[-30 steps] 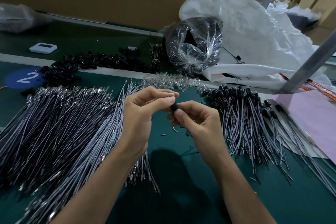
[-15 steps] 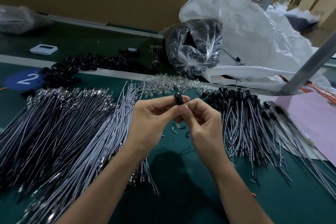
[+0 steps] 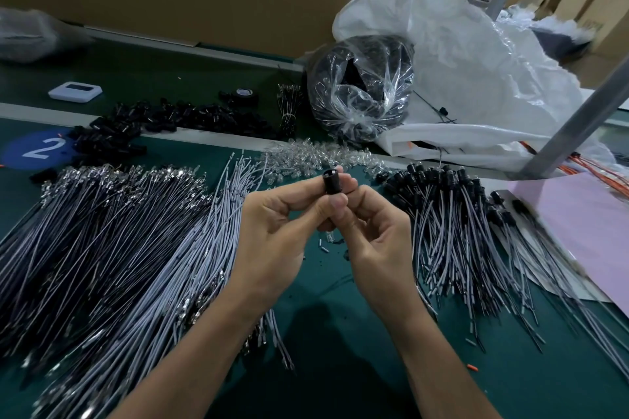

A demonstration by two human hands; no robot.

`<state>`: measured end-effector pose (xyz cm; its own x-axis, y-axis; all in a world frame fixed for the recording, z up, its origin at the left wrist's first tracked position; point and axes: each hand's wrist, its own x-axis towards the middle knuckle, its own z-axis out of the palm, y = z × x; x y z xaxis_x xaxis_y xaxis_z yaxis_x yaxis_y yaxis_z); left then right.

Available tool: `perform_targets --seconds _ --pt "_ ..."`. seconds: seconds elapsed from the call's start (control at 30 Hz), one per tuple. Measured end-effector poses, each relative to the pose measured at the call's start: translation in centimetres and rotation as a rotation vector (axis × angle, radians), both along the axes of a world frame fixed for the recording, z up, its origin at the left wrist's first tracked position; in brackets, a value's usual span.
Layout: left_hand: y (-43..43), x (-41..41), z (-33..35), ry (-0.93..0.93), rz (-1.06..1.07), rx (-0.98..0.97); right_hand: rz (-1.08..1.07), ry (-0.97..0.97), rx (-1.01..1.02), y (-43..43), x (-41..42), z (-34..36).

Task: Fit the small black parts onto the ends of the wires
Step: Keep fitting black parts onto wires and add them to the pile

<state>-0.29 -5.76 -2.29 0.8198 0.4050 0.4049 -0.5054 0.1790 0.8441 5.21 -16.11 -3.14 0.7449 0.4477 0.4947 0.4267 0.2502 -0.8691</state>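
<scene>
A small black cylindrical part stands upright between both hands above the green table. My left hand pinches its lower left side with thumb and fingers. My right hand pinches it from the right, thumb against its base. Whether a wire runs into it is hidden by the fingers. A large fan of grey wires with metal ends lies to the left. To the right lies a bundle of wires with black parts on their ends. Loose black parts sit at the back left.
A heap of clear small pieces lies behind my hands. A clear bag of black parts and a big white sack stand behind that. A pink sheet and a slanted metal post are at right. Small bits lie under my hands.
Both hands have risen and moved slightly away from me. The black part now sticks up above the fingertips, where a second ago it was mostly tucked between them.
</scene>
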Motion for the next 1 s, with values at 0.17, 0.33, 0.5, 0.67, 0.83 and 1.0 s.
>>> perform_targets --seconds 0.17,0.33,0.5,0.67,0.83,1.0 --pt "-0.1 0.4 0.1 0.155 0.023 -0.020 -0.144 -0.041 -0.070 -0.3 0.2 -0.8" --pt "-0.1 0.5 -0.1 0.138 0.095 -0.004 -0.173 -0.043 -0.079 0.2 0.0 -0.9" --pt "-0.5 0.1 0.0 0.093 0.123 -0.007 -0.126 -0.071 -0.076 0.4 -0.2 -0.7" --pt "-0.9 -0.1 0.3 0.061 0.138 -0.069 -0.100 -0.083 -0.050 0.7 -0.6 -0.6" --pt "-1.3 -0.3 0.5 0.084 0.128 -0.199 -0.118 -0.094 -0.041 1.0 -0.8 -0.9" --pt "-1.4 -0.2 0.5 0.118 0.025 -0.351 -0.152 -0.080 -0.041 1.1 -0.8 -1.2"
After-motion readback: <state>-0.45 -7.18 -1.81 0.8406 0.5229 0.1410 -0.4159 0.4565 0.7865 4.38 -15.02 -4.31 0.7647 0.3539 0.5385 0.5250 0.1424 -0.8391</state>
